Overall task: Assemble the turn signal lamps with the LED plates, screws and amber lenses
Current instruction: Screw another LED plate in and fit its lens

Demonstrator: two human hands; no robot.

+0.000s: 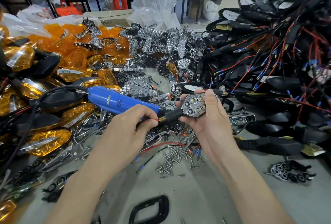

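Observation:
My right hand grips a black turn signal lamp with a chrome LED plate seated in its face, several LEDs showing. My left hand pinches the lamp's threaded brass stem and red wire at the lamp's left end. A blue electric screwdriver lies across the pile just behind my left hand, its tip hidden by the fingers. Loose screws lie scattered on the table below both hands. Chrome LED plates are heaped in the middle, and amber lenses pile up at the left.
Finished amber lamps are stacked at the left. A tall heap of black lamp housings with red and black wires fills the right. A lone plate and a black frame lie on the grey table.

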